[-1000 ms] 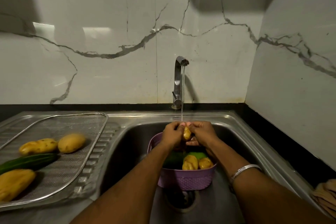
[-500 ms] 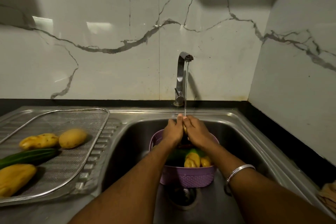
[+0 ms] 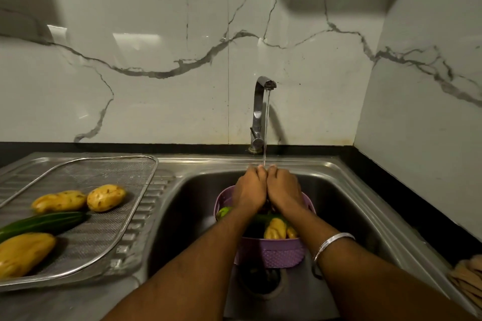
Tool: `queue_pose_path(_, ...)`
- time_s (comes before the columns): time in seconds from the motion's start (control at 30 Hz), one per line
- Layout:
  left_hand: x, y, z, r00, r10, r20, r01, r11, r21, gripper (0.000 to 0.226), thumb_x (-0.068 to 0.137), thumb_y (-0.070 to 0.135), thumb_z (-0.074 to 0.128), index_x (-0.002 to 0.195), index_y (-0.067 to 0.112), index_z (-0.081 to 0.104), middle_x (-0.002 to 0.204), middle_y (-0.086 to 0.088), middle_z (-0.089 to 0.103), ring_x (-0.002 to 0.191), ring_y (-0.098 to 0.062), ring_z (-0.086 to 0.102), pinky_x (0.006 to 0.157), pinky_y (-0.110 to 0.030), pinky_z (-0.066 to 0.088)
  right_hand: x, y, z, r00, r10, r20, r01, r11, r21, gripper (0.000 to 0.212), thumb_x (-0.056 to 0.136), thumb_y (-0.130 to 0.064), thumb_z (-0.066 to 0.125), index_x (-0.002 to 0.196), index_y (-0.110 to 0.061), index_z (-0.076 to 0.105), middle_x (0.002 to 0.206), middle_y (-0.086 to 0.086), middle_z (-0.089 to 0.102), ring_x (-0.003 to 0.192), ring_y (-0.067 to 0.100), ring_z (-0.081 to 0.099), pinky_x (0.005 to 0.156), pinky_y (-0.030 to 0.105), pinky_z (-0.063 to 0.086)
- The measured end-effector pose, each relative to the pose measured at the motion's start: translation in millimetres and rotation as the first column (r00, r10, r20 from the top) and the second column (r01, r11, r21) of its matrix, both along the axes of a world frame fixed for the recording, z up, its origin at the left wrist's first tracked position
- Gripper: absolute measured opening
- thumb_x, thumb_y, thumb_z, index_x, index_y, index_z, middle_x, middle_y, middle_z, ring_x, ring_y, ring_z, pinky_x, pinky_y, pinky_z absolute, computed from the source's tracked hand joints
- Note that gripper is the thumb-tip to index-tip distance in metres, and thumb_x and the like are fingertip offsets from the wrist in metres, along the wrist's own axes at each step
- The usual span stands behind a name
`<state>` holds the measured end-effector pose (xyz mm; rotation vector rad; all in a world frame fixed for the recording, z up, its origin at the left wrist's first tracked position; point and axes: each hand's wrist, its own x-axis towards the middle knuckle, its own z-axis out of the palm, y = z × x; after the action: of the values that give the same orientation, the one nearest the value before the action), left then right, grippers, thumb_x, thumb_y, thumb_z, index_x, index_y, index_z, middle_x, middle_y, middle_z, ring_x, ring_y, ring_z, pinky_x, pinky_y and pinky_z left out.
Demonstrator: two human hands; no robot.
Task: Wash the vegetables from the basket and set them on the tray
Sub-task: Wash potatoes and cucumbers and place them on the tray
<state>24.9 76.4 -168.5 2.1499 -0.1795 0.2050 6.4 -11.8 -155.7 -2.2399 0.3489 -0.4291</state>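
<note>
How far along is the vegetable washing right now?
Partway. Done: three potatoes and a cucumber lie on the mesh tray. In hand: the left hand and right hand are pressed together under the running tap, whatever they hold hidden. Left: the purple basket in the sink still holds at least two potatoes and something green.

You see three yellow-brown potatoes (image 3: 105, 197) and one dark green cucumber (image 3: 43, 224) on one steel mesh tray (image 3: 117, 164).

Dim, warm light. Glare patches on the wall (image 3: 130, 44); broad shadow at its top. Wide-angle bending and softness at the edges.
</note>
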Motion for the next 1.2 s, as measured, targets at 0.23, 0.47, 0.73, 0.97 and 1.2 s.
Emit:
queue_pose_path(0.23, -4.7, 4.1, 8.0, 0.941, -0.105, -0.323, -0.03, 0.921, -0.387, 0.043, 0.109, 0.038, 0.034, 0.116, 0.004, 0.059, 0.095, -0.009, 0.064, 0.082, -0.02, 0.061, 0.08, -0.044, 0.058, -4.5, -3.2, -8.9, 0.963, 0.218, 0.159, -0.154, 0.928, -0.338, 0.038, 0.11, -0.037, 0.029, 0.095, -0.02, 0.06, 0.084, 0.001, 0.065, 0.078, 0.015, 0.062, 0.075, 0.033, 0.047)
queue_pose_path(0.47, -10.6, 13.5, 11.3, 0.936, -0.004, 0.353, -0.048, 0.989, 0.138, 0.031, 0.108, 0.04, 0.025, 0.098, 0.02, 0.046, 0.077, 0.001, 0.059, 0.074, -0.019, 0.058, 0.073, -0.041, 0.05, 1.7, 8.1, 8.9, 0.996, 0.037, -0.08, 0.005, 0.883, 0.47, 0.054, 0.108, -0.04, 0.024, 0.086, -0.006, 0.06, 0.059, 0.01, 0.054, 0.049, 0.021, 0.052, 0.048, 0.029, 0.046)
queue_pose_path(0.73, -10.1, 2.3, 11.0, 1.0, 0.025, 0.015, -0.024, 0.997, -0.073, 0.036, 0.109, 0.036, 0.027, 0.101, 0.015, 0.055, 0.092, -0.01, 0.065, 0.087, -0.026, 0.063, 0.088, -0.049, 0.054, 2.7, 4.7, 4.1, 0.997, -0.049, 0.062, 0.047, 0.998, 0.037, 0.051, 0.109, -0.037, 0.026, 0.086, -0.011, 0.063, 0.079, 0.009, 0.062, 0.07, 0.019, 0.058, 0.061, 0.031, 0.042)
queue_pose_path(0.97, -12.1, 11.4, 13.2, 0.902, -0.2, -0.383, -0.003, 0.884, -0.467, 0.031, 0.11, 0.03, 0.032, 0.102, 0.013, 0.057, 0.085, 0.001, 0.053, 0.073, -0.011, 0.055, 0.062, -0.027, 0.05, -0.2, -0.9, -7.8, 0.957, 0.279, 0.082, -0.208, 0.853, -0.479, 0.031, 0.108, -0.029, 0.033, 0.092, -0.018, 0.058, 0.087, 0.0, 0.062, 0.08, 0.016, 0.06, 0.076, 0.035, 0.05)
queue_pose_path(1.2, -4.2, 13.6, 5.2, 0.967, 0.003, 0.255, -0.044, 0.987, 0.157, 0.036, 0.108, 0.038, 0.024, 0.094, 0.019, 0.051, 0.079, -0.002, 0.06, 0.076, -0.02, 0.058, 0.076, -0.041, 0.049, 5.9, 0.7, -2.4, 0.996, 0.055, 0.066, -0.063, 0.989, 0.134, 0.043, 0.108, -0.033, 0.033, 0.079, -0.014, 0.059, 0.086, 0.015, 0.066, 0.079, 0.027, 0.063, 0.069, 0.035, 0.049)
